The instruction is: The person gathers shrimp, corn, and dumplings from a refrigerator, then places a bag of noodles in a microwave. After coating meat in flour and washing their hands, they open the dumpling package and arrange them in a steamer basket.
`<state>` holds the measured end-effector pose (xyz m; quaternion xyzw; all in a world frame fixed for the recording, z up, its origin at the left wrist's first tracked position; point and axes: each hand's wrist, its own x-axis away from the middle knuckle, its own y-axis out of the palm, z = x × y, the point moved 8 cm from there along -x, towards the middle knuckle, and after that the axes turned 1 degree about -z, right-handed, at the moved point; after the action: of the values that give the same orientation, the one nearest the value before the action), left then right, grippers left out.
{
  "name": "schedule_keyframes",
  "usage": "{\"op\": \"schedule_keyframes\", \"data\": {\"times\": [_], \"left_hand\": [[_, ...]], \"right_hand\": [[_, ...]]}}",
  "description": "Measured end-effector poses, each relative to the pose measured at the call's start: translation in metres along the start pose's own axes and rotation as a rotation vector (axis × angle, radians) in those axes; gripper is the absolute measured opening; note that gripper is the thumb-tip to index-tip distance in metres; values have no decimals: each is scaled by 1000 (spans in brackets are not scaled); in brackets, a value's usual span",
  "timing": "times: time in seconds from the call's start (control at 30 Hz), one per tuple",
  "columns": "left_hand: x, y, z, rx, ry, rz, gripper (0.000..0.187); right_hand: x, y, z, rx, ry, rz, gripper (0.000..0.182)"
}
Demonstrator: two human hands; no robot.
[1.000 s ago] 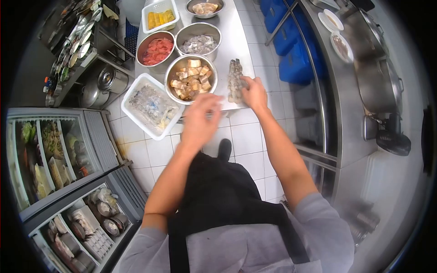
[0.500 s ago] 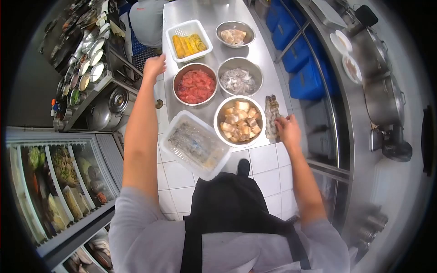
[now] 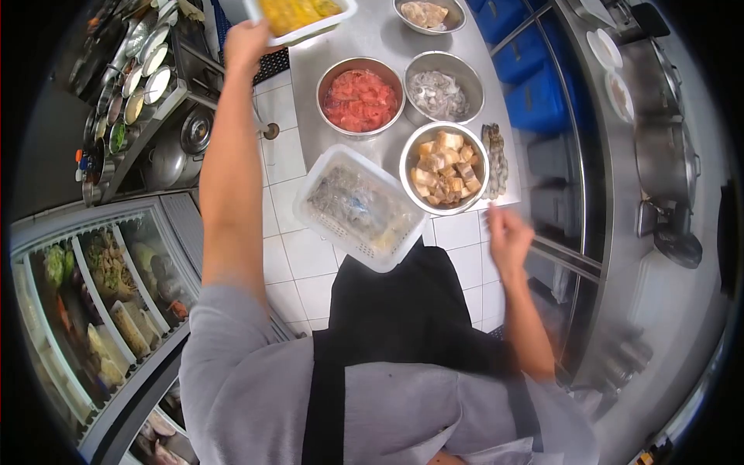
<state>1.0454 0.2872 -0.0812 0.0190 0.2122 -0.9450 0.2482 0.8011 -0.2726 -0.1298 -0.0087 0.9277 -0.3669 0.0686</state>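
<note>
My left hand [image 3: 246, 48] is closed on the near left rim of a white plastic basket [image 3: 311, 32] holding yellow pieces of food [image 3: 298, 11]. The basket overhangs the table's left edge, partly cut off by the frame. Close to the table's near right corner, my right hand [image 3: 510, 242] is curled and slightly blurred. Whatever its fingers hold, if anything, is hidden. Just beyond it, a row of raw shrimp [image 3: 497, 163] lies on the steel table [image 3: 306, 71]. Beside the shrimp stands a bowl of cubed, browned chunks [image 3: 444, 172].
A bowl of red raw meat [image 3: 359, 101], a bowl of greyish-white pieces [image 3: 439, 93] and a bowl of pale meat [image 3: 425, 14] share the table. A translucent perforated basket [image 3: 360, 209] juts over the near edge. An open glass-fronted fridge [image 3: 101, 310] is at left.
My left hand has taken hold of the white basket and shifted it left, off its spot on the table. My right hand has left the shrimp and drawn back towards me.
</note>
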Motion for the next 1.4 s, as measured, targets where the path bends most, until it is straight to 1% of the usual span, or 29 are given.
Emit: {"op": "schedule_keyframes", "data": {"times": [0.03, 0.07, 0.1, 0.13, 0.17, 0.2, 0.23, 0.27, 0.33, 0.4, 0.43, 0.47, 0.6, 0.67, 0.73, 0.8, 0.87, 0.93, 0.97, 1.0, 1.03, 1.07, 1.13, 1.17, 1.2, 1.23, 1.27, 1.33, 1.4], "left_hand": [[22, -34, 8, -126, 22, 150, 40], [65, -65, 34, -247, -11, 200, 41], [100, -81, 44, -86, 0, 192, 42], [140, -95, 60, -39, 33, 182, 42], [180, -104, 66, -35, -67, 159, 38], [217, -108, 66, -77, -54, 177, 34], [267, -101, 83, -29, -72, 238, 32], [307, -103, 73, -62, -90, 227, 29], [393, -70, 76, -92, -230, 289, 25], [460, -23, 70, -18, -320, 326, 24], [483, 0, 58, 24, -353, 314, 24], [503, 23, 45, 65, -386, 302, 25], [554, 74, 47, -148, -341, 350, 27], [572, 71, 42, -157, -359, 380, 27], [595, 59, 48, -196, -358, 481, 29], [617, 53, 44, -337, -331, 413, 34], [641, 40, 59, -582, -110, 487, 32], [681, 26, 35, 47, -462, 467, 22], [708, 15, 7, 177, -457, 501, 20], [740, 8, 8, 377, -455, 544, 39], [773, 3, 11, 575, -451, 595, 58], [802, -12, 8, 773, -319, 603, 63], [869, -68, 93, 634, -172, 592, 69], [896, -97, 120, 609, -131, 685, 69], [920, -123, 156, 431, 53, 704, 78], [945, -138, 191, 256, 204, 678, 93], [970, -161, 210, 233, 217, 729, 93], [1013, -214, 256, -530, 77, 919, 106], [1041, -253, 284, -814, 124, 1155, 106]], "right_hand": [[14, 25, 13, -89, 162, -177, 24], [31, 50, 20, -177, 323, -355, 30], [41, 66, 16, -353, 454, -430, 38], [48, 84, 12, -532, 581, -505, 46], [47, 96, 13, -598, 584, -521, 54], [47, 105, 18, -664, 586, -536, 62], [45, 111, 20, -708, 563, -546, 64], [44, 113, 21, -752, 539, -557, 67], [51, 117, 31, -820, 625, -598, 63], [56, 120, 40, -776, 584, -597, 55], [57, 114, 34, -775, 515, -609, 51], [59, 105, 28, -774, 446, -620, 48], [97, 106, 24, -929, 439, -735, 38], [110, 89, 10, -1021, 460, -792, 36], [125, 75, -1, -990, 451, -858, 34], [142, 82, 2, -1081, 388, -868, 40], [153, 77, 0, -1050, 337, -866, 37], [178, 67, -21, -970, 222, -917, 36], [196, 52, -35, -942, 202, -931, 33], [215, 38, -48, -914, 181, -944, 30], [241, 34, -65, -850, 150, -1052, 29], [271, 17, -97, -888, 169, -1097, 29], [326, -4, -151, -884, 179, -1191, 27], [349, -7, -176, -873, 155, -1252, 28], [372, -1, -210, -869, 55, -1384, 28], [399, -4, -242, -904, 15, -1464, 28], [425, -9, -283, -936, -24, -1545, 29], [480, -27, -368, -967, -140, -1665, 30], [523, -47, -437, -995, -348, -1808, 30]]}}
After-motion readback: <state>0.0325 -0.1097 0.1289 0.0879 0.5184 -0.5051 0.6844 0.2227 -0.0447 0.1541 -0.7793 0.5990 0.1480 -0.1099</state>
